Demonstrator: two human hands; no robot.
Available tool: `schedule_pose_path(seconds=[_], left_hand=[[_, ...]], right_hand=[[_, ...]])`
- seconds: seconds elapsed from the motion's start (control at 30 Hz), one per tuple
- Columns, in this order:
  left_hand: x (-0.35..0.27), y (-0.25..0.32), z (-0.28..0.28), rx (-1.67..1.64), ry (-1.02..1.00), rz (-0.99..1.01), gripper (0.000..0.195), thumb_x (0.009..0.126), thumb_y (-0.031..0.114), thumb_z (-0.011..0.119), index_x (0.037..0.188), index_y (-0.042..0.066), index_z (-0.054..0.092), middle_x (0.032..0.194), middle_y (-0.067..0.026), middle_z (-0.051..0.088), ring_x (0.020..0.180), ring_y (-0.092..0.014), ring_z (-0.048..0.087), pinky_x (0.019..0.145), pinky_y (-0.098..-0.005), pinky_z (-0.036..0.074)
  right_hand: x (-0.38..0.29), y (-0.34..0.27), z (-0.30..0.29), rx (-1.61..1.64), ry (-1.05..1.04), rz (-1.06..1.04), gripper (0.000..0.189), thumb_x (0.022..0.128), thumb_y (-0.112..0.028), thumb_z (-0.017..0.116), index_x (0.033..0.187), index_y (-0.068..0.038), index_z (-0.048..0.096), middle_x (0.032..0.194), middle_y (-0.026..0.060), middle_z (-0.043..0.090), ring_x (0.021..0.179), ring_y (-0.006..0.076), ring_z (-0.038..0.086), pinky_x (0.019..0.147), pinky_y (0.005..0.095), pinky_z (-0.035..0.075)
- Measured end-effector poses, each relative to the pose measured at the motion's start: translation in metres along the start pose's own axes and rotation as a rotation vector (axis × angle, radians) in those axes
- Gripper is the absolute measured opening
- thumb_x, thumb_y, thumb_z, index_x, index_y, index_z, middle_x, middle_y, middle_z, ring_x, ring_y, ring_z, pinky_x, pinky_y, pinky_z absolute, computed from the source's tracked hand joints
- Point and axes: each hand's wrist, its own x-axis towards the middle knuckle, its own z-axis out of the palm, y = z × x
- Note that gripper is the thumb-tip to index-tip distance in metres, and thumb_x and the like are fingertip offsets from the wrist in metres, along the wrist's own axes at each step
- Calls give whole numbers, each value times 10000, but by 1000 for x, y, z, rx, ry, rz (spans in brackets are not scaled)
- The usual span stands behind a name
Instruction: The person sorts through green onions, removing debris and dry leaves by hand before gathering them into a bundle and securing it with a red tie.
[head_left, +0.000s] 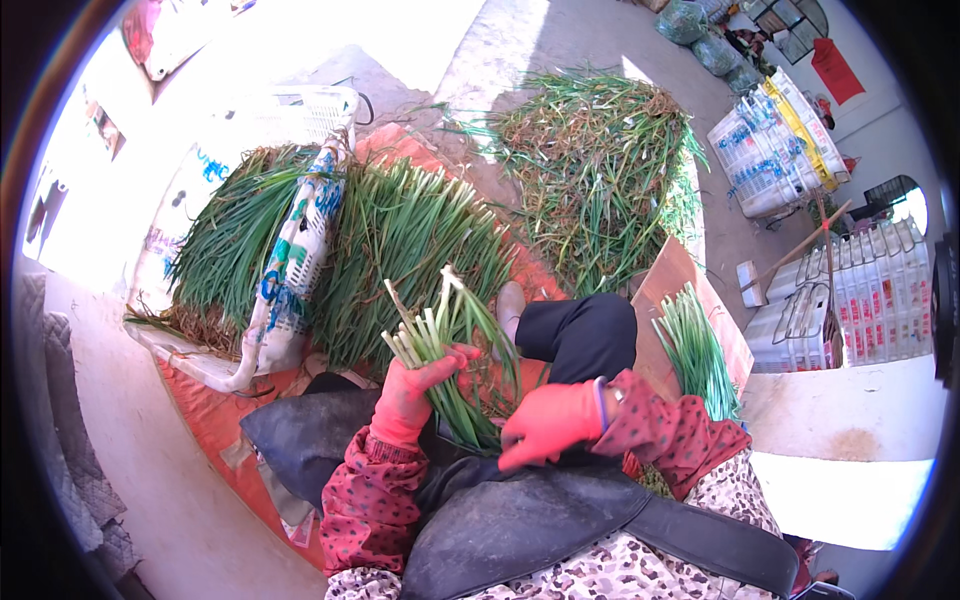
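Observation:
My left hand (420, 390), in a red glove, is closed around a bunch of green garlic shoots or similar stalks (427, 337), pale ends up and leaves hanging down. One browned stalk leans out at its top. My right hand (551, 424), also gloved in red, is beside the lower leaves; its fingers are blurred and partly turned away, so whether they grip anything does not show. In front lies a thick layer of the same greens (412, 247) on an orange sheet. A small bundle of cleaner stalks (694, 352) rests on a wooden board (731, 330) at the right.
A white plastic crate (259, 337) at the left holds more greens (240, 225). A heap of loose leaves and trimmings (592, 172) lies on the floor ahead. Stacked white crates (780, 150) and further crates (877, 300) stand at the right, with a wooden-handled tool (802, 244) near them.

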Motion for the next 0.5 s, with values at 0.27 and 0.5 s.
schedule_pose_path(seconds=[0.27,0.5], left_hand=[[-26,-4,-6,50,-193,50,216,736,166,707,845,-17,668,993,-212,662,751,-237,632,733,-388,511],[-27,-6,-3,38,-264,22,218,743,166,674,842,-29,662,1061,-226,660,745,-227,631,714,-361,519]], right_hand=[[11,34,-47,586,1142,-459,446,855,-255,738,1214,-50,571,832,18,643,664,64,587,605,235,483],[47,3,-50,664,903,-316,259,913,-221,667,1097,-52,597,937,13,669,676,51,582,572,210,471]])
